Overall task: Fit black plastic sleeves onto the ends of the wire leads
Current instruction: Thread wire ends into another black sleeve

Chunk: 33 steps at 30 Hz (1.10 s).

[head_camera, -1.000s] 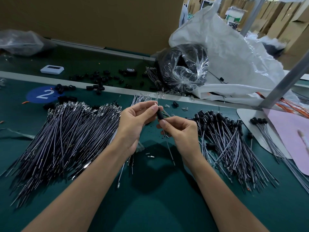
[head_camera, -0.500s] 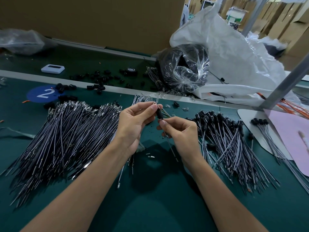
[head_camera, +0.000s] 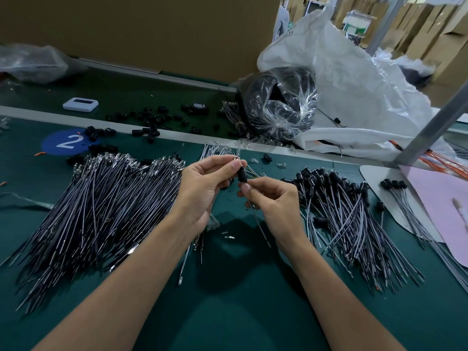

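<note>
1. Change: very little since a second ago. Both hands hold the same station over the table. My right thumb now sits close under the black sleeve, and a pale tip shows at the sleeve's upper end.
2. Grip, left hand: thumb and forefinger are pinched on the upper end of the black sleeve.
3. Grip, right hand: thumb and forefinger are clamped on the wire lead just below the sleeve. The rest of the lead hangs free towards the table.
4. Meaning for the task: I judge the sleeve is on the lead and at or near its seat. I cannot tell whether it is fully home.
5. Stock: the unsleeved pile lies to my left, large. The finished pile lies to my right, smaller, so much work remains.
6. Supply: loose sleeves are scattered beyond the pale strip, with a few near the blue disc.
7. Surroundings: a clear bag of black parts sits against a white sack, a pink sheet lies at far right and a metal post slants above it.
8. Obstructions: none stands between my hands and the finished pile, though stray leads lie on the table under my wrists
</note>
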Tool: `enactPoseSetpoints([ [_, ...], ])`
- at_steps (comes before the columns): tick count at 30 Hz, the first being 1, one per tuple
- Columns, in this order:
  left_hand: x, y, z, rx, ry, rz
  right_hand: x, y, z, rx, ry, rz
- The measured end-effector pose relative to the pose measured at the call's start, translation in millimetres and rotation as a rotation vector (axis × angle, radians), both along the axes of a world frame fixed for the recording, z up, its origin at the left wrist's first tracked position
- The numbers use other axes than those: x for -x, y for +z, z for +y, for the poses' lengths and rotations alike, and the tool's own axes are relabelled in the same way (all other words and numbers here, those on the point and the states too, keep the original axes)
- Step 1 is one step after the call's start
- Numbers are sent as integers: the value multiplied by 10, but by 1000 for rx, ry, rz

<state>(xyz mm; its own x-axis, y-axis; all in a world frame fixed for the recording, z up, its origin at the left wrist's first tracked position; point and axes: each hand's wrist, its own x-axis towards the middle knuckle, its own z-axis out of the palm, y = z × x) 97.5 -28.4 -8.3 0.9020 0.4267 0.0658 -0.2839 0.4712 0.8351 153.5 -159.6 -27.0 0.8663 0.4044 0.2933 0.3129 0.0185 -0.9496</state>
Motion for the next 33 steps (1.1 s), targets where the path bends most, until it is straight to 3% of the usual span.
enactPoseSetpoints([
  [22,12,-15,-14,85,-10,-26,13,18,-5,-2,41,-6],
  [33,3,-19,-27,31,24,-17,28,31,-9,26,36,-43],
])
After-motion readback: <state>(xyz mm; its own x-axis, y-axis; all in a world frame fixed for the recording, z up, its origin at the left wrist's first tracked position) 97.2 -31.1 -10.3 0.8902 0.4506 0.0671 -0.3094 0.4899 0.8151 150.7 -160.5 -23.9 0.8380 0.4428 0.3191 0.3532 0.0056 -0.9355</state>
